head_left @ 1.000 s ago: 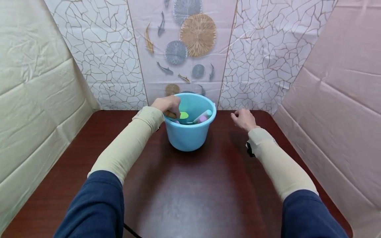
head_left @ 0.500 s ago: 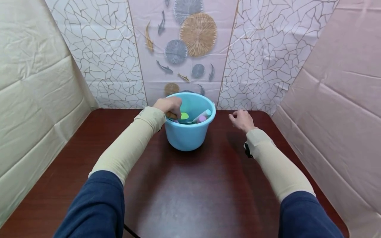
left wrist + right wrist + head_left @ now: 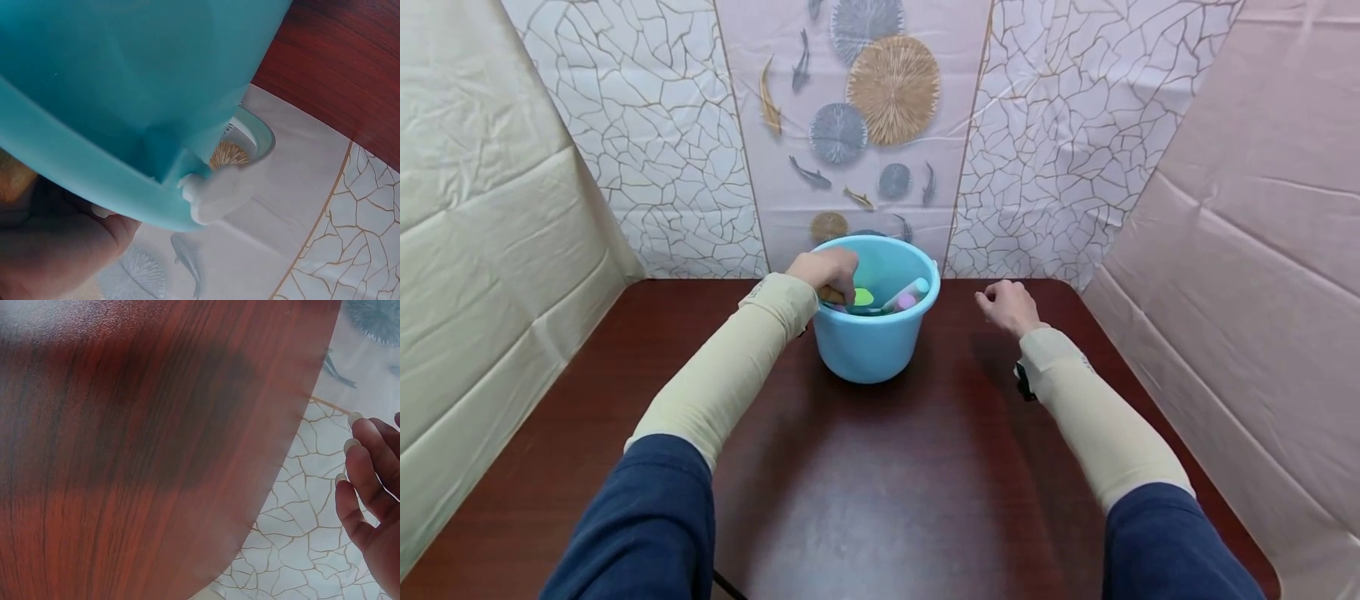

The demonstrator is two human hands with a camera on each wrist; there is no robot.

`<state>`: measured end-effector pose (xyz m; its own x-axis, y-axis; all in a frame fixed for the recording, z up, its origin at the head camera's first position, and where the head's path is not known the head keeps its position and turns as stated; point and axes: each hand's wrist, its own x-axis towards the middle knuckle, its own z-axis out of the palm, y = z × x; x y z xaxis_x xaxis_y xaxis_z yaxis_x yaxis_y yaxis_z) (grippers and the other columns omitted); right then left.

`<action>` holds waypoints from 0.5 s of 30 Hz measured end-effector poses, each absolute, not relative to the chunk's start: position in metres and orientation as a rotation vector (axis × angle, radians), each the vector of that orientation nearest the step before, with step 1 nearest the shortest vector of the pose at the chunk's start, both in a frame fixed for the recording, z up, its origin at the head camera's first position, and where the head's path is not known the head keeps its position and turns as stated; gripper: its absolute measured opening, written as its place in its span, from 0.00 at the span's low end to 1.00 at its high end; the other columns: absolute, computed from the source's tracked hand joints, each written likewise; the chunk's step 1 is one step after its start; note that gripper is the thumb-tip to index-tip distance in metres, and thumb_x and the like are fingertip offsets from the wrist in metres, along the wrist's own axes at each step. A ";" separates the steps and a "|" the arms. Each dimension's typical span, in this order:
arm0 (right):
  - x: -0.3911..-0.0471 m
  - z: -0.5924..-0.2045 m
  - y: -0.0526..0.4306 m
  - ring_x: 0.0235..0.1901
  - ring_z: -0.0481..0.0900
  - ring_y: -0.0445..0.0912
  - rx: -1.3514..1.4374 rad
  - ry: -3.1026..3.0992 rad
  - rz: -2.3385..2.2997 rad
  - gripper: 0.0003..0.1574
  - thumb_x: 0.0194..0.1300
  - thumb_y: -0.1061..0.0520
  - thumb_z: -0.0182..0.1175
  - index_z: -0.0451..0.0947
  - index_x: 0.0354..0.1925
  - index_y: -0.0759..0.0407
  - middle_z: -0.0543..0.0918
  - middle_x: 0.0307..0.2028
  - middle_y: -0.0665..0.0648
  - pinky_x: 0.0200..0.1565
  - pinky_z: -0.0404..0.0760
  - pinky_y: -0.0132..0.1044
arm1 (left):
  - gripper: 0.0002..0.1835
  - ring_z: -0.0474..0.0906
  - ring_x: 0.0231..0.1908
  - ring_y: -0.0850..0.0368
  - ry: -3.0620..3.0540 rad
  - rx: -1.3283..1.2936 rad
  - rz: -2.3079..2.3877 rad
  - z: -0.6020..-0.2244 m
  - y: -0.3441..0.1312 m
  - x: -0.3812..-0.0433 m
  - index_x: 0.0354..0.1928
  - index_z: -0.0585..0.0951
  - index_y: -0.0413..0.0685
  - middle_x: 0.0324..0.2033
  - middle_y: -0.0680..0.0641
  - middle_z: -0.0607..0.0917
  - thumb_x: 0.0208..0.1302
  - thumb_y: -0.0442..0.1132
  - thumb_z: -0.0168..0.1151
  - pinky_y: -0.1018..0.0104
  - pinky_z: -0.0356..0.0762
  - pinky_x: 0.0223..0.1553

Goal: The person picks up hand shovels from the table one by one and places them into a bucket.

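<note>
A light blue bucket stands upright near the back of the table. At its left rim my left hand reaches over the opening, fingers pointing down. It holds a brown, wood-coloured piece, whose kind I cannot tell. In the left wrist view the hand lies beyond the bucket's rim, and the brown piece is partly cut off by the frame. Inside the bucket show a lime-green piece, a pale cylinder with a light blue end and a purple round end. My right hand hovers right of the bucket, fingers loosely curled, holding nothing.
The dark red-brown table has a patterned sheet behind it and beige cloth walls at both sides. A thin black cable lies at the front. The bucket's handle hinge is white.
My right hand has drifted slightly left. My left hand stays at the bucket's left rim with the brown piece; the head view has shifted a little.
</note>
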<state>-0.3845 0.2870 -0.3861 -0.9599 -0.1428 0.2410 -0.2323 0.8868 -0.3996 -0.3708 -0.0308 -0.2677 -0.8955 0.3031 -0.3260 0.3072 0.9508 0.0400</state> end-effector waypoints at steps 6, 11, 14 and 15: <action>-0.383 -0.388 0.286 0.18 0.73 0.48 0.283 -2.856 0.666 0.28 0.72 0.49 0.49 0.74 0.17 0.58 0.78 0.16 0.56 0.26 0.67 0.39 | 0.18 0.60 0.22 0.58 2.771 0.485 -0.024 -0.270 -0.029 -0.370 0.16 0.64 0.53 0.15 0.54 0.63 0.55 0.39 0.63 0.64 0.62 0.28; -0.383 -0.389 0.286 0.19 0.74 0.48 0.289 -2.857 0.651 0.27 0.72 0.49 0.50 0.75 0.18 0.58 0.80 0.17 0.56 0.27 0.67 0.39 | 0.18 0.60 0.23 0.57 2.767 0.502 -0.014 -0.272 -0.028 -0.371 0.16 0.64 0.52 0.16 0.53 0.63 0.55 0.38 0.62 0.66 0.61 0.27; -0.383 -0.389 0.287 0.19 0.74 0.48 0.278 -2.857 0.641 0.27 0.72 0.49 0.50 0.77 0.19 0.60 0.80 0.17 0.56 0.27 0.66 0.39 | 0.17 0.61 0.24 0.57 2.773 0.539 -0.013 -0.272 -0.027 -0.371 0.17 0.64 0.52 0.17 0.53 0.63 0.55 0.37 0.62 0.66 0.61 0.28; -0.383 -0.389 0.287 0.19 0.74 0.48 0.276 -2.859 0.642 0.27 0.72 0.48 0.49 0.77 0.19 0.60 0.80 0.17 0.56 0.27 0.66 0.39 | 0.17 0.61 0.24 0.57 2.775 0.547 -0.014 -0.273 -0.027 -0.372 0.17 0.64 0.52 0.17 0.53 0.64 0.55 0.36 0.62 0.67 0.62 0.28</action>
<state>-0.3831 0.2868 -0.3886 -0.9629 -0.1377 0.2321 -0.2237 0.8882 -0.4013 -0.3715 -0.0270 -0.2726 -0.8784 0.3685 -0.3044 0.3715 0.9271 0.0505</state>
